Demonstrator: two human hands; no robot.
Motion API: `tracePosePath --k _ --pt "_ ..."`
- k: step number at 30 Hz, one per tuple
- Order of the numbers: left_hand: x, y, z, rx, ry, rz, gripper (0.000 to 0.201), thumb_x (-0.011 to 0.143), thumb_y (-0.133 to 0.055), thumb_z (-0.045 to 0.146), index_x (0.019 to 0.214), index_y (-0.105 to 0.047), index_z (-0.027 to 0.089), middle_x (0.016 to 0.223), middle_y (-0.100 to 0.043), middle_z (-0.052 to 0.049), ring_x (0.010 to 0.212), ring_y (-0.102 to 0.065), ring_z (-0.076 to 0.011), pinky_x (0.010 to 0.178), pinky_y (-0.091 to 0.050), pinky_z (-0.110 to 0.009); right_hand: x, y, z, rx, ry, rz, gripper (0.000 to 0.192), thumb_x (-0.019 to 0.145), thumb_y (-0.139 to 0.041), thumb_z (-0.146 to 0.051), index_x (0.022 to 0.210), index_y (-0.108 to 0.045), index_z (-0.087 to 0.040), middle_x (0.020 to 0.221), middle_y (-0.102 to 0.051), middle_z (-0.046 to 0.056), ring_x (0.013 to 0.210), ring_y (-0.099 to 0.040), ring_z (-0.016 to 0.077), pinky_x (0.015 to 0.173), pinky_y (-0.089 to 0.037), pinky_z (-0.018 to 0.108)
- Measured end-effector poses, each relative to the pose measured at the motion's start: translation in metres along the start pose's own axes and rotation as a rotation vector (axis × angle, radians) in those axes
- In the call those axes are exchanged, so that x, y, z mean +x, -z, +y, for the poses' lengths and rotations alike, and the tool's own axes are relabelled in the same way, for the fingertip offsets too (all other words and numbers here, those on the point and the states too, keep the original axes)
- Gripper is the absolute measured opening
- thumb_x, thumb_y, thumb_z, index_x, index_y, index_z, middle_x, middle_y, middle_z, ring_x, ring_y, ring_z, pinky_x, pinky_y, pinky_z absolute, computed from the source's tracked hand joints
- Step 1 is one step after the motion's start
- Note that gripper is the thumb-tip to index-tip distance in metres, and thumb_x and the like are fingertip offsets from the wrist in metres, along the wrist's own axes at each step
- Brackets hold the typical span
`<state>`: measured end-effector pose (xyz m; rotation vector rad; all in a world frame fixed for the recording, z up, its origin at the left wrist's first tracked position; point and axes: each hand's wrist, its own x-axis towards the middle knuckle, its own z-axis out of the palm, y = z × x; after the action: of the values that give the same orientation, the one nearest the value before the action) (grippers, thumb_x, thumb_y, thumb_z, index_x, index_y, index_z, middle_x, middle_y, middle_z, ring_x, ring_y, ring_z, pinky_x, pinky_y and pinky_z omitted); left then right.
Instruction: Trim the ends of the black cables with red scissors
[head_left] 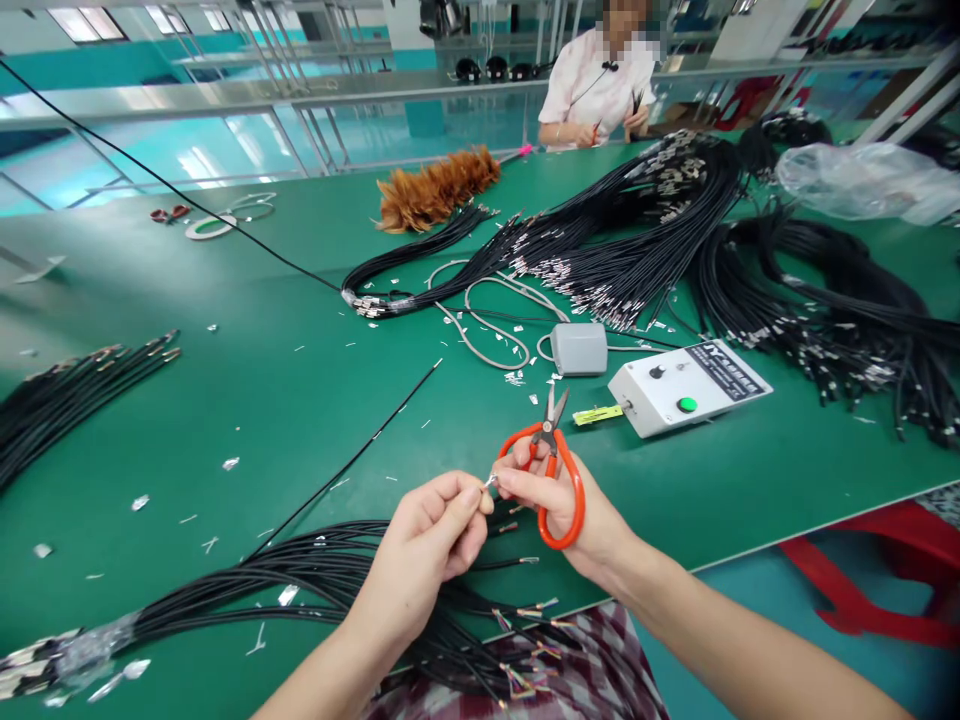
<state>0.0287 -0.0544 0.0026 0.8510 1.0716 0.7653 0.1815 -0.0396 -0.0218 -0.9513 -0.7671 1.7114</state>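
Observation:
My left hand (435, 530) is closed in a pinch around the end of a black cable, most of which the hand hides. Hooked on the fingers of my right hand (559, 495) is a pair of scissors (550, 432) with orange handles, its blades parted and pointing away from me. That hand's thumb and fingertip also pinch the small silvery tip (492, 480) at the cable's end, touching my left fingertips. Below my hands a bundle of black cables (300, 560) runs across the table edge onto my lap, several ends showing thin coloured wires (536, 665).
On the green table (247, 400) lie a white control box (694, 390) with a green button, a grey box (579, 348), a brown feather duster (439, 190) and large cable bundles (637, 230). Foil scraps are scattered about. A co-worker (600, 80) sits across the table.

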Motion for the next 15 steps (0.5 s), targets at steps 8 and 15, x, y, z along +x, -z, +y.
tracePosePath --k 8,15 --pt "0.002 0.001 -0.002 0.048 -0.066 0.037 0.035 0.081 -0.065 0.050 0.078 -0.057 0.016 0.047 -0.042 0.008 0.044 -0.023 -0.0058 0.043 -0.014 -0.018 0.000 -0.005 -0.011 -0.124 0.063 0.057 0.031 0.063 -0.082 -0.030 0.073 -0.054 -0.020 0.071 -0.063 -0.002 0.067 -0.058 0.0139 0.068 -0.046 0.029" --pt "0.002 -0.003 -0.003 0.082 -0.081 0.069 0.035 0.082 -0.063 0.049 0.076 -0.055 0.016 0.050 -0.045 0.007 0.045 -0.028 -0.0059 0.043 -0.018 -0.017 0.002 -0.009 -0.012 -0.150 0.085 0.090 0.032 0.059 -0.082 -0.025 0.071 -0.053 -0.020 0.068 -0.065 -0.003 0.064 -0.059 0.0135 0.067 -0.049 0.030"
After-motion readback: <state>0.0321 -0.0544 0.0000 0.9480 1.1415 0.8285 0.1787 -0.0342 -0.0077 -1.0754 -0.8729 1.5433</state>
